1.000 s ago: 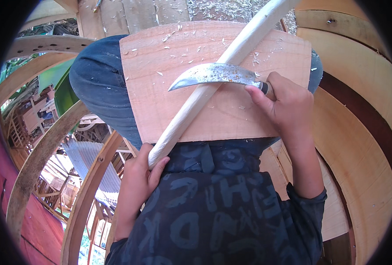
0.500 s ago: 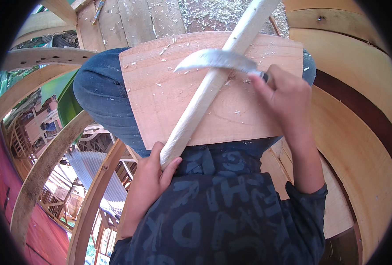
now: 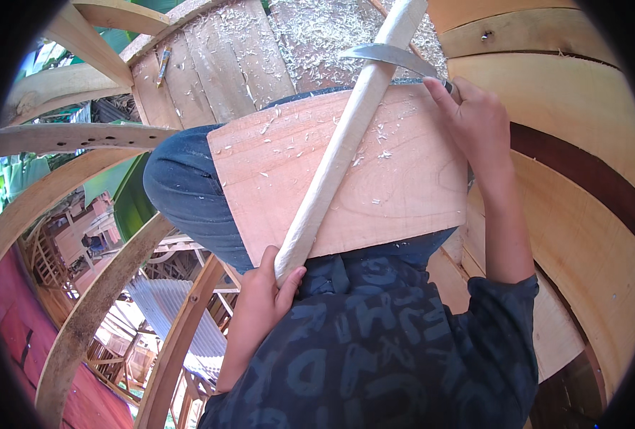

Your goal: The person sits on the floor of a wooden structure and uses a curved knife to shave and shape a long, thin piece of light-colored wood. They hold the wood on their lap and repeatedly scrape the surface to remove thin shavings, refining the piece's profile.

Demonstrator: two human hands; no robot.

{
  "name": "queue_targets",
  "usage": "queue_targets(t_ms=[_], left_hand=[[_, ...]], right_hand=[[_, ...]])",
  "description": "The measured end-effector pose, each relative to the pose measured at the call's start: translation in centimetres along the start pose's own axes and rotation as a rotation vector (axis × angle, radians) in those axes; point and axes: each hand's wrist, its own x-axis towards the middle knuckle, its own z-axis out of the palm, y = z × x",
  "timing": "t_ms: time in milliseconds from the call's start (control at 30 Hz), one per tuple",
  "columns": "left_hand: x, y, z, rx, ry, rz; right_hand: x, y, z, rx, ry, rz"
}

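Note:
A long pale wooden pole lies aslant over a flat wooden board on my lap. My left hand is closed round the pole's near end, with the thumb on its right side. My right hand grips the dark handle of a curved-bladed knife. The blade crosses the pole close to its far end, pointing left; whether the edge bites into the wood cannot be made out. Small shavings are scattered on the board.
Heaped wood shavings cover the plank floor ahead. A thin marker-like stick lies on the planks at the far left. Curved wooden ribs stand to my left, and a plank wall rises to my right.
My right hand has pushed the knife away from me along the pole, from its middle to near its far end. My left hand keeps its hold. The view has shifted slightly.

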Motion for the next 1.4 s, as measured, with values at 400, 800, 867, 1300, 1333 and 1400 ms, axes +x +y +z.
queue_targets(t_ms=[400,800,867,1300,1333,1400], left_hand=[[0.6,-0.8,-0.3,-0.098,-0.045,0.014],[0.0,0.1,-0.5,-0.019,-0.02,0.017],[0.2,0.6,-0.6,0.007,0.0,0.039],[0.1,0.5,-0.9,0.163,0.057,0.111],[0.1,0.6,-1.0,0.165,0.055,0.112],[0.1,0.7,-1.0,0.153,0.041,0.107]], right_hand=[[3.1,1.8,-0.5,-0.058,0.038,0.144],[1.1,-0.1,-1.4,0.024,-0.116,-0.002],[1.2,0.5,-1.4,-0.004,-0.072,0.041],[-0.7,-0.4,-0.8,-0.05,-0.034,-0.031],[-0.5,-0.3,-1.3,-0.04,-0.031,0.015],[0.1,-0.3,-2.6,-0.017,-0.026,0.109]])
